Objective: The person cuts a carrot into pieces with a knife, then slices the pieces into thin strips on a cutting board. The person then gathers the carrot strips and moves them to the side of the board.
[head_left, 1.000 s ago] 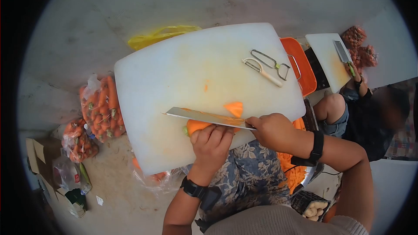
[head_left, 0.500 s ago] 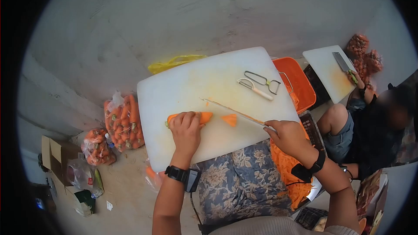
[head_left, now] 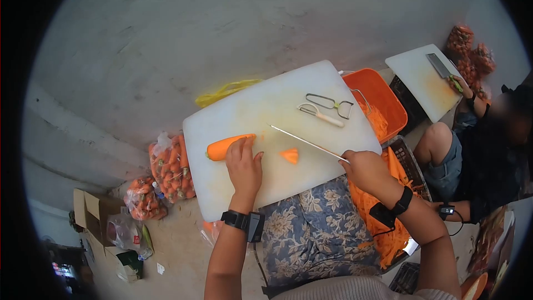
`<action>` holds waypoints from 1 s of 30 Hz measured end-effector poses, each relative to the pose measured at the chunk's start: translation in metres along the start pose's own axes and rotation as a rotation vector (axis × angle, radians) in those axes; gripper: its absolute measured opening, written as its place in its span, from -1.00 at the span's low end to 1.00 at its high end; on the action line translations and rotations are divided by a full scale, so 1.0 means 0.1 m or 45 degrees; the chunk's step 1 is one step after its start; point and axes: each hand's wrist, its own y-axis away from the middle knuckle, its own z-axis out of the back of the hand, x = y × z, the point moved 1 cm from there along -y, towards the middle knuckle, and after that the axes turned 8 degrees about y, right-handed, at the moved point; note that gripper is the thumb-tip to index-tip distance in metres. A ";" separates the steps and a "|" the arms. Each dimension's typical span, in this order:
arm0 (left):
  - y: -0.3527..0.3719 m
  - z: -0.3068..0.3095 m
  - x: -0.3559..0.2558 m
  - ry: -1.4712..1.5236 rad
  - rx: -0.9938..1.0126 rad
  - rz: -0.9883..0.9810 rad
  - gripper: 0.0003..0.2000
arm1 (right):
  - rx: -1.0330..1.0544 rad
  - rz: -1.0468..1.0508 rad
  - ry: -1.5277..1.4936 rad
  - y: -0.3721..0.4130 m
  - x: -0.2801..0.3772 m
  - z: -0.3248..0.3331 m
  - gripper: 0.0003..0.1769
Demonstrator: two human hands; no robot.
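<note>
On the large white cutting board (head_left: 239, 116) lies an orange carrot (head_left: 222, 148), its stem end toward the left. My left hand (head_left: 244, 168) rests at the carrot's right end, fingers spread and not wrapped round it. My right hand (head_left: 369, 172) is closed on the handle of a knife (head_left: 311, 143), whose thin blade points to the upper left over the board. Between the knife and my left hand sits a small cut carrot piece (head_left: 289, 155). Two peelers lie near the board's upper right, one with a dark and green frame (head_left: 327, 101), one with a white handle (head_left: 330, 120).
An orange bucket (head_left: 391, 97) with carrot pieces stands beyond the board's right edge. A crate of peeled carrots (head_left: 388, 211) is beside my right arm. Bags of carrots (head_left: 172, 169) stand at the left. A co-worker (head_left: 488, 150) at the right holds a cleaver (head_left: 438, 65) over another board.
My left hand has loosened from the carrot and shifted toward its right end, showing more of it. The knife is still in my right hand. The whole view has shifted slightly.
</note>
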 end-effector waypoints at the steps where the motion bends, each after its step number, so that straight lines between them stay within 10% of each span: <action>1: 0.05 -0.08 -0.13 0.124 0.025 -0.004 -0.58 | -0.004 0.006 -0.002 -0.01 0.00 0.00 -0.73; 10: 0.11 -0.48 -0.44 0.527 0.420 0.065 -0.80 | -0.021 -0.049 -0.010 -0.03 -0.03 -0.03 -0.73; 30: 0.66 -0.33 -0.61 0.455 0.167 -0.036 -0.81 | 0.016 0.378 0.375 0.17 0.29 0.21 -0.69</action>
